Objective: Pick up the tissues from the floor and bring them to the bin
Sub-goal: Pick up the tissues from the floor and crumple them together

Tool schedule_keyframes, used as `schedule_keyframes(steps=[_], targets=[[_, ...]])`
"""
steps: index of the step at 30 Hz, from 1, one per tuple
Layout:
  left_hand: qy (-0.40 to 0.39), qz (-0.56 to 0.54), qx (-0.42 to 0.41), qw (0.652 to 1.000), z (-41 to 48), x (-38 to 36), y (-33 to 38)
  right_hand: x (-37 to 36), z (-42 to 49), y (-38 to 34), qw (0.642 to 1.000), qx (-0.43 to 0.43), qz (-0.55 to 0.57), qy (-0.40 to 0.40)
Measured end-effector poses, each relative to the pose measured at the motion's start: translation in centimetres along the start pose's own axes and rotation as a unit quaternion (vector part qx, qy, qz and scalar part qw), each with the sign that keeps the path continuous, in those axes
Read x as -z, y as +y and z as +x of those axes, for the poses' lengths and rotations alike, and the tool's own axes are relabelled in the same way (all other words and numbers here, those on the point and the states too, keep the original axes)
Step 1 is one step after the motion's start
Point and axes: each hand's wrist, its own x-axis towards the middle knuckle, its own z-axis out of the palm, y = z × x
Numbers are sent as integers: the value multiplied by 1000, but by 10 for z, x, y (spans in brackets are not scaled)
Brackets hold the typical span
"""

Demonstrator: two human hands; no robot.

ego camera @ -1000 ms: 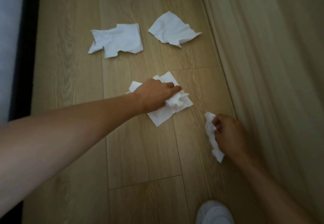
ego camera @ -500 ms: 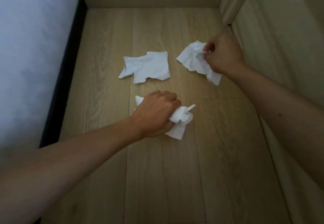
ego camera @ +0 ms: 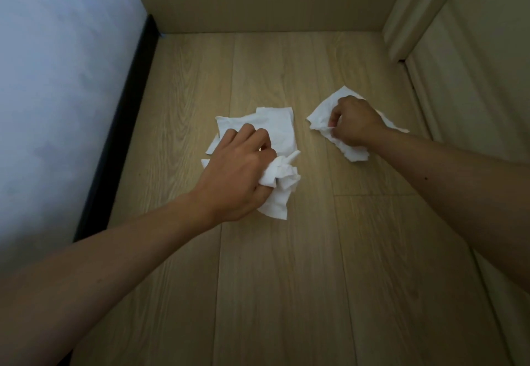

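Note:
My left hand [ego camera: 239, 173] is closed around a crumpled white tissue [ego camera: 279, 186] that bunches out of the fist to the right. Its fingertips rest on a second, flatter tissue [ego camera: 272, 125] lying on the wooden floor just beyond. My right hand [ego camera: 354, 122] is closed on tissue too and presses down on a third white tissue [ego camera: 321, 116] spread on the floor near the right wall; part of that sheet sticks out below the wrist. No bin is in view.
A light wooden plank floor [ego camera: 286, 265] fills a narrow space. A white wall with a black skirting board [ego camera: 114, 136] runs along the left, a beige wall closes the far end, and a beige wall with a door frame [ego camera: 413, 21] lines the right.
My left hand moved forward with its crumpled tissue and now touches the flat tissue. My right hand has settled lower onto the right tissue. The view moved closer to the floor.

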Motion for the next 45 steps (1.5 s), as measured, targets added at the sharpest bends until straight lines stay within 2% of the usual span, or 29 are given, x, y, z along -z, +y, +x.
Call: schedule_keyframes(steps=[7,10,12,16,18,24,29,32,35,37,40,43,45], targets=[[4,-8,29,1000,-2,-5,2,-3,-9,-2,997,32,-25,62],[-3,6,46,999,2,-11,-7,4,-14,0,995,31,19,89],[-40,26,73,996,17,-16,-19,11,-18,-1,991,33,53,119],[-166,5,153,974,51,-30,-38,21,-24,-6,985,40,86,147],[-198,-11,158,967,57,-39,-36,24,-28,-8,982,41,96,158],[-140,84,118,980,50,-50,-28,24,-41,-16,971,27,138,191],[-70,-18,157,985,42,-33,-25,26,-53,-26,957,26,195,215],[-45,-76,213,973,46,3,-11,43,-75,-43,947,-8,240,214],[-38,-158,296,941,54,58,16,75,-119,-71,938,-29,285,193],[-34,-234,349,907,57,107,44,105,-154,-93,935,-54,314,157],[-27,-331,439,834,64,194,99,168,-210,-125,925,-97,347,120],[-47,-425,517,742,71,290,161,245,-263,-155,913,-117,376,106],[-73,-459,516,719,77,359,202,306,-300,-169,899,-133,409,90]])
